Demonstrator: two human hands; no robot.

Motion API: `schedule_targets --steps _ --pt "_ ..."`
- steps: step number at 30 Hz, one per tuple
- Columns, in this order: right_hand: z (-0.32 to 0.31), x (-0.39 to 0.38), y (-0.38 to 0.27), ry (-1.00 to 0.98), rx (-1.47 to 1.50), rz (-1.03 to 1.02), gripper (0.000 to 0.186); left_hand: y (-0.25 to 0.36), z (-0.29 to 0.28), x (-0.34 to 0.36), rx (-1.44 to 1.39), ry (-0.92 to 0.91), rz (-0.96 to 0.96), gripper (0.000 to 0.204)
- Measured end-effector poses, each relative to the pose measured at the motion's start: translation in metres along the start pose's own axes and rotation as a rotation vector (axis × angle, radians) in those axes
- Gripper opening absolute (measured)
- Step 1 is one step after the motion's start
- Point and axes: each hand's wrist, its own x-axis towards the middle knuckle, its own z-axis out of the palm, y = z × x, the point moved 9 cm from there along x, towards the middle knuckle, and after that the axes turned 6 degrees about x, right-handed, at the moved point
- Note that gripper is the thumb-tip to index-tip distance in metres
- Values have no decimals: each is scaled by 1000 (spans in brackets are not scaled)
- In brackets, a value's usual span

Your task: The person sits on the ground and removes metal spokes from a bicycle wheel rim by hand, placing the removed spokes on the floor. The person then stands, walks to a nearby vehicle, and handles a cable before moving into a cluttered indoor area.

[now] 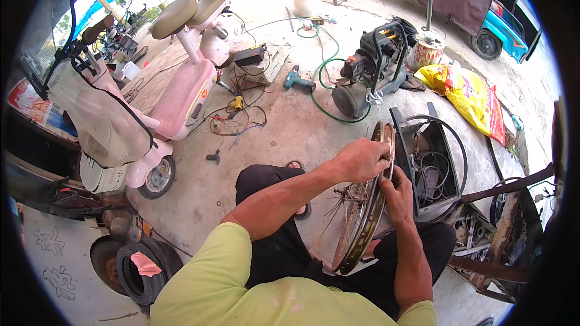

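- Left hand (364, 160) clasps the wheel rim (366, 238); right hand (397, 196) grips its right side.
- Spokes (348, 194) splay loosely leftward; the rim looks partly spoked.

At lower centre, the wheel rim (369, 224) was brownish gold and the T-shirt (290, 299) pale lime. Upper left, the electric scooter (182, 107) was pale pink with beige seats (174, 17); upper right, the sack (464, 95) was yellow and red.

The hands (364, 160) are bare, the short-sleeved shirt (208, 268) lime-yellow with faint pinkish marks (292, 303), the trousers (269, 238) black.
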Motion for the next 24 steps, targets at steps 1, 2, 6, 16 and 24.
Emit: schedule_targets --steps 1,2,6,16,24 --pt "0 0 1 -4 -10 8 30 1 0 0 14 -16 -11 26" --pt "0 0 0 1 -2 -7 30 0 1 0 12 -11 -11 26" --pt "-1 0 -1 9 3 -32 30 2 -1 -2 -19 32 0 26" --pt "-4 0 1 7 17 -52 32 6 -1 -2 -46 9 -41 27" --pt "-3 0 3 2 41 -27 31 -2 5 1 -82 11 -24 24"
